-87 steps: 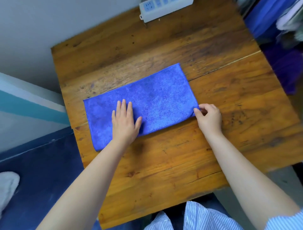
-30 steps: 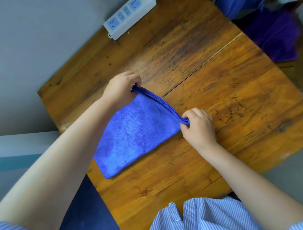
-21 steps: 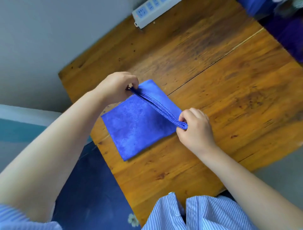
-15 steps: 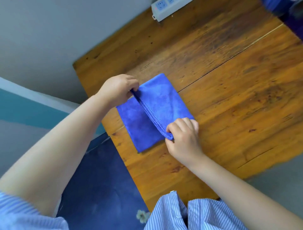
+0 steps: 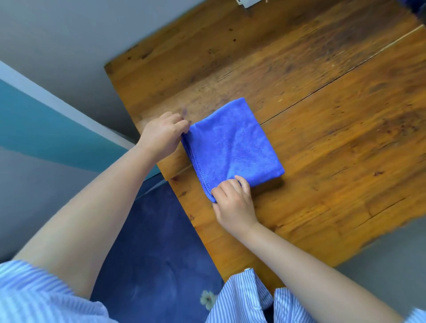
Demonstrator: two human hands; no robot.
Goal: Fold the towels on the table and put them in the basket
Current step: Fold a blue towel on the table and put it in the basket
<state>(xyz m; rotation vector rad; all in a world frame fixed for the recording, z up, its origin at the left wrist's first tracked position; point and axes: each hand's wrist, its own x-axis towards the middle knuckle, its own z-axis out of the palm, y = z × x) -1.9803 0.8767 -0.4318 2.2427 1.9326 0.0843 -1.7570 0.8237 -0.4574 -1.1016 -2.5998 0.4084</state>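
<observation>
Half a second ago the stitched edges stood raised across the middle of the blue towel; now I see that flap brought over to the 9 o'clock side, and the towel lies flat as a compact, nearly square fold. It sits on the wooden table, close to the table's 9 o'clock edge. Both hands have travelled with the fold. My left hand pinches the towel's corner at about 10 o'clock of the cloth, fingers curled tight on the layered hem. My right hand pinches the corner at about 7 o'clock, knuckles bent over the fabric.

The towel is plush, fuzzy microfibre, with a ridged overlock stitch stacked in several layers along the edge that runs between my hands; the opposite side is a soft rounded fold. The table is worn, glossy orange-brown planks with dark grain, spots and a thin seam running toward 2 o'clock.

At 12 o'clock a sliver of a white power strip shows at the frame's top edge. I cannot see any basket.
</observation>
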